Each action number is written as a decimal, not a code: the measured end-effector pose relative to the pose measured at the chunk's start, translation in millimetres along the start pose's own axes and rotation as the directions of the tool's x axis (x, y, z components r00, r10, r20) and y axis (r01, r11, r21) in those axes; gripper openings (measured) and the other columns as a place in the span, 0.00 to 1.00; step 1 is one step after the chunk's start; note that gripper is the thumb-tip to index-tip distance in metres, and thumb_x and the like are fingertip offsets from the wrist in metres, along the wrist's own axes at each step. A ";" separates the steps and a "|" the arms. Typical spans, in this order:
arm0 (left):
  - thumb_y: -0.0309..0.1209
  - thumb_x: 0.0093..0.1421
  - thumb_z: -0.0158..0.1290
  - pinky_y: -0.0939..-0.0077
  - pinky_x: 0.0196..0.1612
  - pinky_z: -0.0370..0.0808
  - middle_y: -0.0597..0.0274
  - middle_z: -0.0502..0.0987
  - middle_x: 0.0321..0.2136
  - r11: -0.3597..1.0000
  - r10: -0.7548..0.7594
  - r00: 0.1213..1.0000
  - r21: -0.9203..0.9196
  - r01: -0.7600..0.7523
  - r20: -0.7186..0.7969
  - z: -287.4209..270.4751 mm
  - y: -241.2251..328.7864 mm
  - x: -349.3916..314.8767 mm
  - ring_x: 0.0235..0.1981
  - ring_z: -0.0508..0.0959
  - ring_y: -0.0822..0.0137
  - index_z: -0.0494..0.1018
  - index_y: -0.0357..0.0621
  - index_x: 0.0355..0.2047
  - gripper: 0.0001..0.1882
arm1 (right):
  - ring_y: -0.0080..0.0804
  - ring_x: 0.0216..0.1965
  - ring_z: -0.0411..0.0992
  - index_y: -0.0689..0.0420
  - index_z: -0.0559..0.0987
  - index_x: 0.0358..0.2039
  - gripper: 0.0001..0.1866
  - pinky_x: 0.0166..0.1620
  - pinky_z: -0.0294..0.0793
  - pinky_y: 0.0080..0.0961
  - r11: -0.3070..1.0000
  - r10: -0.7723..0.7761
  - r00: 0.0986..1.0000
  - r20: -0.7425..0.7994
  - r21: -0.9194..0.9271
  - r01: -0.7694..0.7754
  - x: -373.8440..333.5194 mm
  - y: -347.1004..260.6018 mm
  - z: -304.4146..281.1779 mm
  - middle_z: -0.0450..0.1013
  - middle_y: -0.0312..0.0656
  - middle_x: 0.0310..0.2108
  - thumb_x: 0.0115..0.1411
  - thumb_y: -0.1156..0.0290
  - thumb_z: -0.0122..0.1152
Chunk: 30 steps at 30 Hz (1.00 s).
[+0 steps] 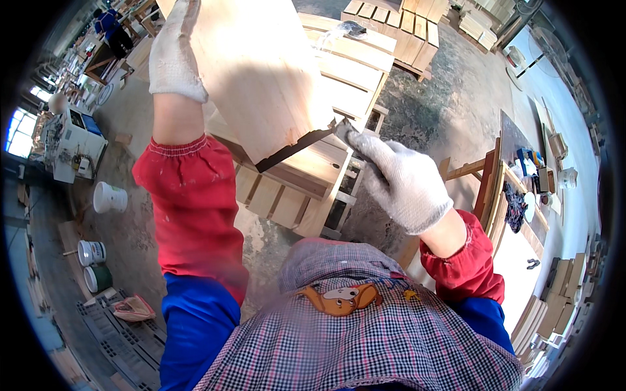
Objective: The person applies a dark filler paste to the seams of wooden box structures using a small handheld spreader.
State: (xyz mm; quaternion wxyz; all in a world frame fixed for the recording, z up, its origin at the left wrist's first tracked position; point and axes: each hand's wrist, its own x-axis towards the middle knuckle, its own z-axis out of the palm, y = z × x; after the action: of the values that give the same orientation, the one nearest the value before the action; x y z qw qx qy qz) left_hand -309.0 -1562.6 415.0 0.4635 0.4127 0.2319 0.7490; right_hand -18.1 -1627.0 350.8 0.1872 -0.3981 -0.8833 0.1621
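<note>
My left hand (177, 65), in a white knit glove, grips the left edge of a pale wooden board (274, 85); its fingertips run out at the top of the view. The board is held tilted above a stack of wooden slatted pieces. Along its near end runs a dark, ragged edge (293, 150). My right hand (407, 179), gloved too, is closed at the board's near right corner. Its fingertips pinch something small and dark there, too small to make out.
Slatted wooden pieces (287, 202) are stacked on a pallet beneath the board, with a clear plastic bag (342, 31) on top. A cluttered workbench (499, 189) stands at right, more stacked wood (407, 32) behind. Buckets (109, 197) and a machine (77, 143) are at left; a person (111, 31) stands far left.
</note>
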 end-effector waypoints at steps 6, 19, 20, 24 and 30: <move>0.38 0.67 0.49 0.62 0.54 0.75 0.52 0.74 0.52 0.997 0.036 0.996 0.071 -0.030 -0.085 -9.8 -4.9 4.4 0.52 0.75 0.58 0.66 0.34 0.57 0.24 | 0.50 0.36 0.78 0.56 0.75 0.54 0.23 0.41 0.78 0.35 0.994 0.018 0.998 -0.059 0.106 -0.011 -5.6 2.9 7.8 0.76 0.52 0.36 0.55 0.78 0.55; 0.42 0.71 0.40 0.64 0.63 0.67 0.60 0.62 0.65 0.924 0.139 0.966 0.379 -0.048 -0.217 -43.5 -7.4 23.3 0.65 0.64 0.65 0.57 0.40 0.66 0.28 | 0.48 0.37 0.78 0.58 0.75 0.52 0.22 0.42 0.78 0.34 0.994 0.004 0.999 -0.047 0.107 0.001 -6.1 7.7 11.2 0.77 0.52 0.39 0.55 0.78 0.55; 0.42 0.71 0.40 0.64 0.63 0.66 0.60 0.62 0.65 0.921 0.150 0.967 0.384 -0.061 -0.207 -47.8 -6.7 25.0 0.65 0.64 0.65 0.57 0.40 0.66 0.28 | 0.48 0.36 0.78 0.58 0.75 0.52 0.22 0.41 0.78 0.34 0.995 -0.003 0.998 -0.060 0.098 0.009 -6.4 6.4 9.6 0.77 0.51 0.38 0.55 0.78 0.55; 0.41 0.71 0.41 0.65 0.64 0.65 0.60 0.62 0.65 0.924 0.156 0.967 0.375 -0.071 -0.202 -54.8 -6.5 28.7 0.65 0.63 0.66 0.57 0.40 0.67 0.28 | 0.46 0.35 0.79 0.58 0.76 0.51 0.21 0.40 0.78 0.33 0.998 -0.012 1.000 -0.023 0.061 0.013 4.0 -0.8 -0.9 0.78 0.50 0.36 0.55 0.78 0.55; 0.41 0.68 0.47 0.66 0.61 0.68 0.57 0.69 0.58 0.962 0.072 0.968 0.273 -0.004 -0.241 -19.8 -6.0 5.7 0.58 0.70 0.64 0.64 0.34 0.60 0.26 | 0.31 0.24 0.74 0.61 0.73 0.54 0.22 0.31 0.75 0.25 0.967 -0.092 0.993 0.075 0.246 0.071 9.7 22.4 -17.9 0.73 0.42 0.25 0.57 0.77 0.54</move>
State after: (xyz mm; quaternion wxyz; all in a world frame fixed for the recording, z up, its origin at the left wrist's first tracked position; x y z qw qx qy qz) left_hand -323.8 -1554.1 402.0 0.3553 0.3796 0.3802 0.7649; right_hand -1.4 -1603.0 358.7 0.2030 -0.3281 -0.8796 0.2781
